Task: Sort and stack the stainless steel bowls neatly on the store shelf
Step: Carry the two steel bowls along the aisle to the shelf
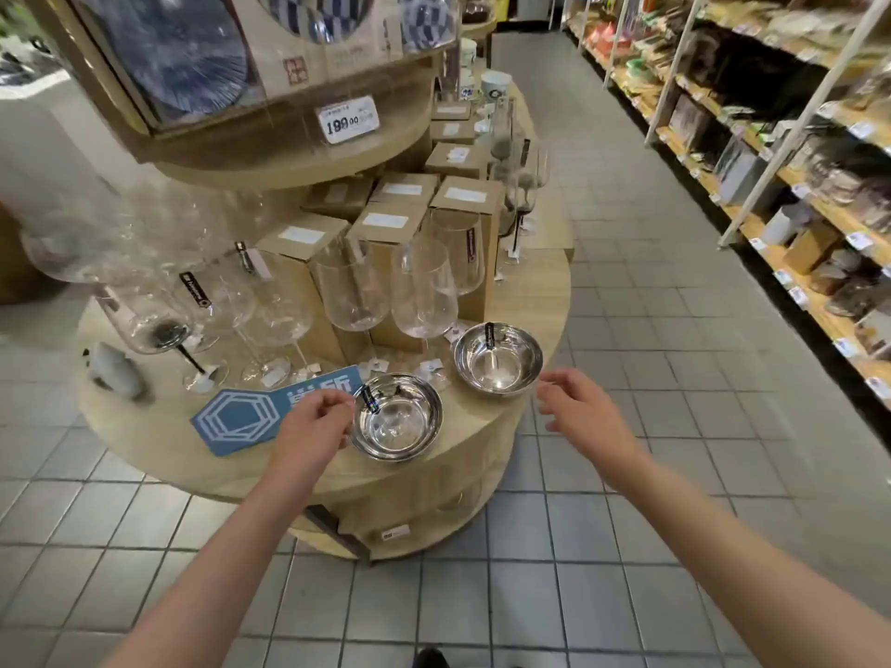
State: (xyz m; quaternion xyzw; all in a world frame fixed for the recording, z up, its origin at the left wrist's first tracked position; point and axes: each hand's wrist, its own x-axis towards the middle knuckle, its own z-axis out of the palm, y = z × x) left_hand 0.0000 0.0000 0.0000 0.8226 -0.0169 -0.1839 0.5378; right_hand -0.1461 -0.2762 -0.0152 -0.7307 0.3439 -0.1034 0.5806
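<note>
Left hand (pixel 316 419) fingers curled at near bowl (pixel 396 417) rim; right hand (pixel 581 402) fingers apart beside far bowl (pixel 497 359).

Wine glasses (pixel 424 286) stand before cardboard boxes (pixel 385 224); a blue sign (pixel 241 417) lies flat nearby.

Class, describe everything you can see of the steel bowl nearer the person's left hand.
The nearer steel bowl is round, shiny and mirror-like, apparently stainless steel. It sits upright and empty near the front edge of the round wooden shelf, apart from the other bowl. A dark label hangs over its left rim. The left hand is at that rim, fingers curled by the label; whether they pinch it is unclear.
</note>
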